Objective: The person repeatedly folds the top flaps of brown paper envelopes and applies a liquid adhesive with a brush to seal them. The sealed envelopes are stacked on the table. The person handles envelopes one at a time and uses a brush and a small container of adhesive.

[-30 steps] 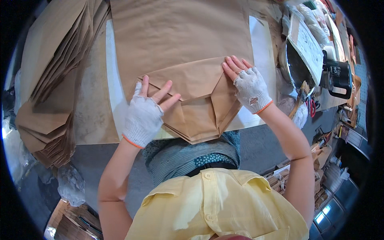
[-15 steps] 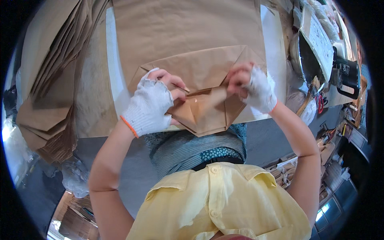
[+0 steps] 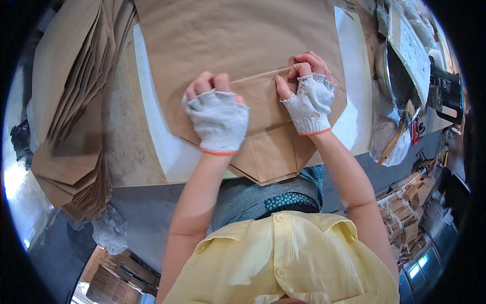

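A large brown paper bag (image 3: pixel 233 40) lies flat on the worktable, its near end folded into an angular base with a flap (image 3: pixel 263 101) folded across it. Both my hands wear white fingerless knit gloves with orange cuffs. My left hand (image 3: pixel 216 114) is closed, its fingers curled down at the flap's left part; what its fingertips touch is hidden beneath. At the flap's right end, my right hand (image 3: pixel 308 93) has bent fingers at the upper edge, with the thumb on the paper. The base's pointed near corner overhangs the table edge.
A fanned stack of folded brown bags (image 3: pixel 71 157) hangs over the table's left edge. White sheets (image 3: pixel 152 116) lie under the bag. To the right are a metal bowl (image 3: pixel 387 71), a wooden-handled brush (image 3: pixel 395 137), red-handled scissors (image 3: pixel 416 133) and a black-handled jug (image 3: pixel 448 93).
The flap, raised over an open base before, now lies folded toward me. My left hand has moved right over the paper, and my right hand has shifted slightly up and left.
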### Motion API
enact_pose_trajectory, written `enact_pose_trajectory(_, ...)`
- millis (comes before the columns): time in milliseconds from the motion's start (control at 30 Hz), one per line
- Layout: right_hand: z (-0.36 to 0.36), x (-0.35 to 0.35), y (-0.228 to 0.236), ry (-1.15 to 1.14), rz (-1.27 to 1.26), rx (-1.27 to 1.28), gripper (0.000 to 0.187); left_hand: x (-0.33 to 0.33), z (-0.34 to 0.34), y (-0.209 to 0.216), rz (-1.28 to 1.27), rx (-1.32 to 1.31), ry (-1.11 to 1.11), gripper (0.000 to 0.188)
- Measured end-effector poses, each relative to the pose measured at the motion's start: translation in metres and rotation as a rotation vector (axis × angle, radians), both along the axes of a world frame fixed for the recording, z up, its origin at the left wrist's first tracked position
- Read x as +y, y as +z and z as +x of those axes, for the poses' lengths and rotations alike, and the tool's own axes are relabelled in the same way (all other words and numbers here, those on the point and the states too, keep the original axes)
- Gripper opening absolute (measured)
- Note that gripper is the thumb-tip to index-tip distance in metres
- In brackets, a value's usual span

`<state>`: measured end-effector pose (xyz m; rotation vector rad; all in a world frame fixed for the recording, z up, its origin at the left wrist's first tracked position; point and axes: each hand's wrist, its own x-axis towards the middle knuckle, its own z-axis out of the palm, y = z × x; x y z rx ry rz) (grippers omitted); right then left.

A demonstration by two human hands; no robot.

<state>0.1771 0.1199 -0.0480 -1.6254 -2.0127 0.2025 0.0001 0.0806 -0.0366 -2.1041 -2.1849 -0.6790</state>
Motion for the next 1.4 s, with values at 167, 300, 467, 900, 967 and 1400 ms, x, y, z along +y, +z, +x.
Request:
enact_pose_trajectory(167, 0.006, 0.003, -0.014, 0.048, 0.038, 0.100, 0.027, -0.022, 0.037, 0.001, -0.103, -0.169, -0.321, 0.065)
enact_pose_trajectory(300, 0.002, -0.006, -0.004, 0.113, 0.168, -0.046, 0.019, -0.040, -0.010, 0.006, -0.314, -0.050, -0.230, 0.079)
enact_pose_trajectory(467, -0.018, -0.025, 0.009, 0.585, -0.079, -0.208, 0.061, -0.045, -0.022, 0.003, -0.233, -0.084, -0.258, 0.070)
enact_pose_trajectory(900, 0.132, 0.043, -0.029, -0.279, -0.497, 0.949, 0.038, -0.003, -0.050, 0.058, -0.317, -0.398, -0.382, 0.047)
enact_pose_trajectory(967, 0.087, 0.019, 0.011, -0.299, -0.512, 0.573, 0.036, -0.002, -0.079, 0.066, 0.044, -0.727, -0.069, 0.042)
enact_pose_trajectory(1400, 0.122, 0.004, 0.009, 0.027, -0.120, 0.121, 0.054, 0.073, -0.295, 0.102, 0.787, -1.852, 0.733, 0.027)
